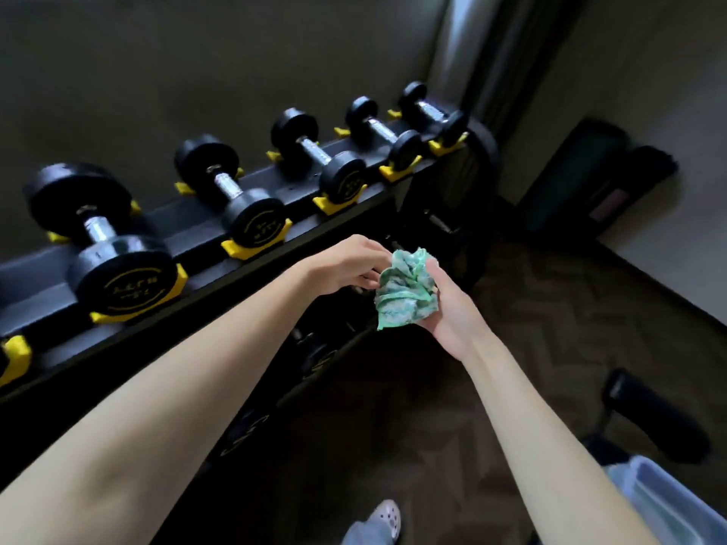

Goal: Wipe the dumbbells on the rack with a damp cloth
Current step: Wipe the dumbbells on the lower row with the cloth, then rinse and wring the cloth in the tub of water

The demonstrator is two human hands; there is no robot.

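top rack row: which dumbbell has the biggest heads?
The leftmost dumbbell fully in view on the rack, farthest from the green cloth. Its black heads are the widest; the other four shrink toward the right end.

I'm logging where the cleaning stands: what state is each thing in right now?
dumbbells: five fully visible, seated in yellow cradles, no hand on them.
rack: upright, top tier loaded.
cloth: crumpled into a wad, held clear of the dumbbells.
right hand: grips the cloth from below.
left hand: fingers pinch the cloth's left edge.
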